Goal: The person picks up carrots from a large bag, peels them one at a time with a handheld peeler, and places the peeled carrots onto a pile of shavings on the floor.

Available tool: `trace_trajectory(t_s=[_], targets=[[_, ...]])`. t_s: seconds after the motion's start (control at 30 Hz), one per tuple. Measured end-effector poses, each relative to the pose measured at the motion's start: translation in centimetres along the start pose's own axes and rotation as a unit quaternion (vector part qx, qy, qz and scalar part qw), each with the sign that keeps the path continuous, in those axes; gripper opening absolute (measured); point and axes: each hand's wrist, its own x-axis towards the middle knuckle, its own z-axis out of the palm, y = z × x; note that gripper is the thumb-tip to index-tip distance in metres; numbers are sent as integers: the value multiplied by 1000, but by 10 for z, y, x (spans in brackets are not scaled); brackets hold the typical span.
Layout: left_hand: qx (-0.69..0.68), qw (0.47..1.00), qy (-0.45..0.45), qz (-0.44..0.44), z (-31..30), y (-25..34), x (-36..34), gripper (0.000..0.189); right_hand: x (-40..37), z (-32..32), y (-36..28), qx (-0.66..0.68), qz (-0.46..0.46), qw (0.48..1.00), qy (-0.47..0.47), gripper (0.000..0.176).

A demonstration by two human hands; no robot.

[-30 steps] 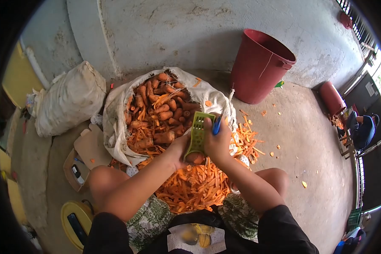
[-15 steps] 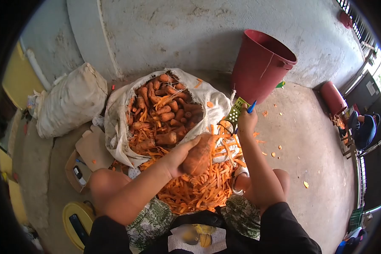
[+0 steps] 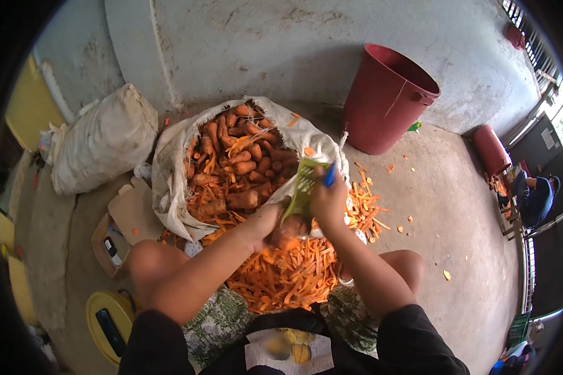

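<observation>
My left hand (image 3: 266,224) is wrapped round a thick carrot (image 3: 289,235), held low over a heap of orange peelings (image 3: 288,275) between my legs. In my right hand (image 3: 329,199) is a green peeler (image 3: 304,186) with holes in its flat body; something blue shows at the grip. The peeler is blurred and overlaps the upper part of the carrot, its blade hidden from view. Just beyond my hands stands an open white sack (image 3: 171,140) full of carrots (image 3: 244,167), with peel strips among them.
A tall red bin (image 3: 385,103) stands by the wall, right of the sack. To the left are a stuffed white sack (image 3: 106,144), a cardboard box (image 3: 131,215) and a yellow round container (image 3: 97,306) with a dark phone-like object on top. Another person (image 3: 537,201) sits at far right.
My right hand has brought the peeler down and left, from beyond the carrot onto it. The carrot has moved slightly, its end now tilted towards me.
</observation>
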Motion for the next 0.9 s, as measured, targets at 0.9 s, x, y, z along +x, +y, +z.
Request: trace_trajectory(t_s=[0.9], targets=[[-18,999,33,3,-8,-11,17,30,-9,-5,-9,-36,35,998,-40,20]])
